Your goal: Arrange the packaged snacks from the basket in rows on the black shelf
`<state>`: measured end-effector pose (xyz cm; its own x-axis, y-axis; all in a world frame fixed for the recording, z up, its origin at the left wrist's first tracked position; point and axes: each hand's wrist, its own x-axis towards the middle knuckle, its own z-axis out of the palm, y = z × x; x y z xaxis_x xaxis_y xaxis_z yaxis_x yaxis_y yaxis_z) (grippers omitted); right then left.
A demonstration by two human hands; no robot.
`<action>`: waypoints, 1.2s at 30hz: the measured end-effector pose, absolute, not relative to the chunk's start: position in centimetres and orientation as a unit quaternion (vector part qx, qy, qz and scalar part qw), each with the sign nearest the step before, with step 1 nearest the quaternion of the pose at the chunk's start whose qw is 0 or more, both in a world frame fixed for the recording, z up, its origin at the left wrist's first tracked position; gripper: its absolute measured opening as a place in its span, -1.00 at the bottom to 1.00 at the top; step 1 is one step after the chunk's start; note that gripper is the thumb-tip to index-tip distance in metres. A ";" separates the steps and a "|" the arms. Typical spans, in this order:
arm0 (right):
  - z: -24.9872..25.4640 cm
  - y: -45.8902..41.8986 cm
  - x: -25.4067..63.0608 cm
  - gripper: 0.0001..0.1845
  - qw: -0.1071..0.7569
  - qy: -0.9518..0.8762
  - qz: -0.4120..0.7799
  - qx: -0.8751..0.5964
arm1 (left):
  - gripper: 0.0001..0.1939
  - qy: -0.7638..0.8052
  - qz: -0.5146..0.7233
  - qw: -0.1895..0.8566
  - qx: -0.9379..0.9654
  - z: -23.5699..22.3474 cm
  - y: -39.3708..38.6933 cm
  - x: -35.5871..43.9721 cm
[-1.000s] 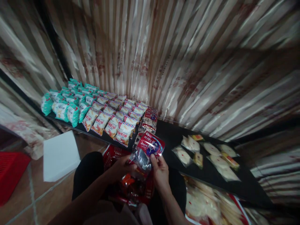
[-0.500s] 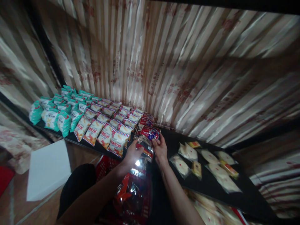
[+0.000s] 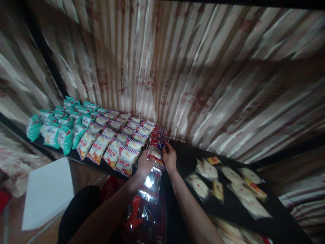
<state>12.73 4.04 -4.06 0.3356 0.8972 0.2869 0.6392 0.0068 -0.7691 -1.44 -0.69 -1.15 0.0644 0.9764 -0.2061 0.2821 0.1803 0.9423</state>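
The left hand [image 3: 144, 164] and right hand [image 3: 169, 156] have moved the red snack packet [image 3: 154, 153] from above the lap forward over the black shelf [image 3: 184, 157], in line with the red packets [image 3: 158, 130] — the view has shifted too, a dark bar [image 3: 241, 4] entering on top, the red crate [image 3: 3, 200] nearly gone at left

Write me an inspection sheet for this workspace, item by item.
Surface: black shelf holding packaged goods.
Job's things: red-and-silver packet; red packets behind it.
Clutter: teal bags, stripe-edged bags, round pale packs, yellow packs.
Hands: left hand and right hand at the packet's opposite sides; grip unclear.
Cables: thin line at the shelf's back; cannot tell if cable.
Surroundings: patterned curtain behind; white object on tiled floor.
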 end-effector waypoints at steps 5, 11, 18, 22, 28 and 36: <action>-3.5 3.9 11.7 -0.55 0.330 -0.597 0.068 -0.728 | -0.49 0.620 0.359 0.482 0.504 -1.4 -0.7 -1.3; -2.2 4.2 9.9 -0.54 0.222 -0.651 0.041 -0.724 | -0.49 0.623 0.340 0.486 0.511 -1.9 -0.5 -1.2; -2.0 5.1 9.4 -0.46 0.112 -0.686 0.068 -0.716 | -0.53 0.637 0.330 0.438 0.541 -1.9 -0.7 -1.2; -2.2 5.1 9.5 -0.46 0.101 -0.682 0.066 -0.721 | -0.57 0.668 0.265 0.336 0.609 -0.3 -1.8 -1.3; -2.5 5.2 9.4 -0.44 0.107 -0.678 0.062 -0.724 | -0.56 0.618 0.236 0.123 0.740 0.3 -4.7 -1.5; -2.7 5.2 9.3 -0.41 0.093 -0.676 0.061 -0.728 | -0.58 0.590 0.194 0.125 0.773 -1.6 -4.6 -1.2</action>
<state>9.29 5.22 -2.72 0.0775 0.9963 0.0370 0.9737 -0.0677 -0.2176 -1.18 -4.64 -1.60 0.2272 0.9617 0.1535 0.8649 -0.2717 0.4221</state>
